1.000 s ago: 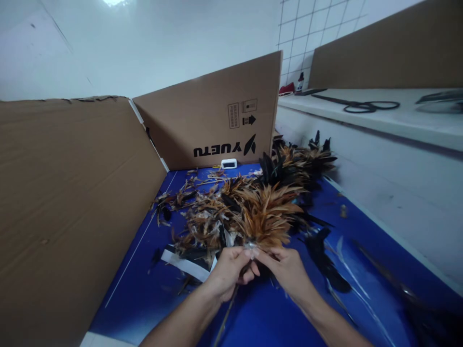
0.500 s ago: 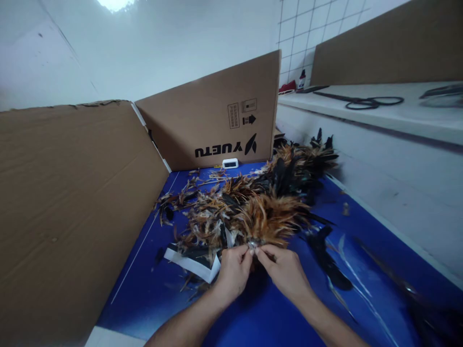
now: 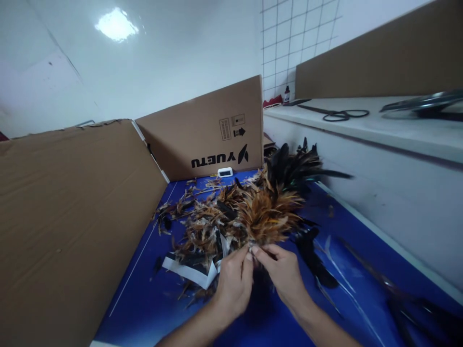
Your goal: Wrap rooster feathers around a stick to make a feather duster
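A fluffy bundle of orange-brown feathers [image 3: 269, 214] fans out just beyond my hands. My left hand [image 3: 236, 275] pinches its base, thumb and fingers pressed together. From the right, my right hand [image 3: 281, 266] grips the same base, the fingertips of both hands nearly touching. Exactly what lies between the fingertips is too small to tell. Loose brown and white feathers [image 3: 202, 219] lie heaped to the left and behind. A white-edged strip [image 3: 190, 273] lies left of my left hand. Long black feathers [image 3: 289, 166] stick up behind the bundle.
Cardboard walls [image 3: 202, 130] stand at the back and left of the blue table [image 3: 133, 299]. Against the back one rests a small white device [image 3: 224, 172]. Dark scissors [image 3: 398, 294] and a black feather [image 3: 314, 255] lie at the right. More scissors [image 3: 338, 114] are on the white ledge [image 3: 390, 130].
The view has shifted, so the background sits lower and further left. The long black feathers behind the bundle now stand more spread out. Both hands still pinch the bundle's base.
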Demonstrator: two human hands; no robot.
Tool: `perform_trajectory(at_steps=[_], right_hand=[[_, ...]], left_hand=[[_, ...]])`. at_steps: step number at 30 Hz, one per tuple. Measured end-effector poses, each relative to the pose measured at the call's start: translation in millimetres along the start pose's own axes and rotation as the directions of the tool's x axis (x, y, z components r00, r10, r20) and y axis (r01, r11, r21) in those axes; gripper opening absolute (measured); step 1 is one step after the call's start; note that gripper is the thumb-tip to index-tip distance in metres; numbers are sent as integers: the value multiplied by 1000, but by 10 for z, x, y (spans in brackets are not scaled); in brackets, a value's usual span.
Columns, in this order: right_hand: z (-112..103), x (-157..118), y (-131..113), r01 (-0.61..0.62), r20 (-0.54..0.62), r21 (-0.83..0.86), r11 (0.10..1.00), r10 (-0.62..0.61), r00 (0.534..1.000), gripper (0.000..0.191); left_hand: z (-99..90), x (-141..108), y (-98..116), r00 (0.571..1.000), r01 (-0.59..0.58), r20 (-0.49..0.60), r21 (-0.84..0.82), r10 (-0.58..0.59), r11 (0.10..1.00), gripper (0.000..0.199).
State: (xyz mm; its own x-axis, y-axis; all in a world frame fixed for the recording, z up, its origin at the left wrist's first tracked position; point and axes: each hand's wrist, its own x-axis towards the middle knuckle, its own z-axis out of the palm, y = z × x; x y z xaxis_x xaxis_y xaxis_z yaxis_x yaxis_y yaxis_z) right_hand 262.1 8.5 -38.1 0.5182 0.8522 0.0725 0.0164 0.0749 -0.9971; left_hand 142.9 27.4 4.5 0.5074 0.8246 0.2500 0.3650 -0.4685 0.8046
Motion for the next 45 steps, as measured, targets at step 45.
perform_trajectory(at_steps=[45], right_hand=[[-97,74,-1,66,-48,3,998,-65,997,32]], left_hand=[[36,284,-17,938,274,293,-290,-187,917,36]])
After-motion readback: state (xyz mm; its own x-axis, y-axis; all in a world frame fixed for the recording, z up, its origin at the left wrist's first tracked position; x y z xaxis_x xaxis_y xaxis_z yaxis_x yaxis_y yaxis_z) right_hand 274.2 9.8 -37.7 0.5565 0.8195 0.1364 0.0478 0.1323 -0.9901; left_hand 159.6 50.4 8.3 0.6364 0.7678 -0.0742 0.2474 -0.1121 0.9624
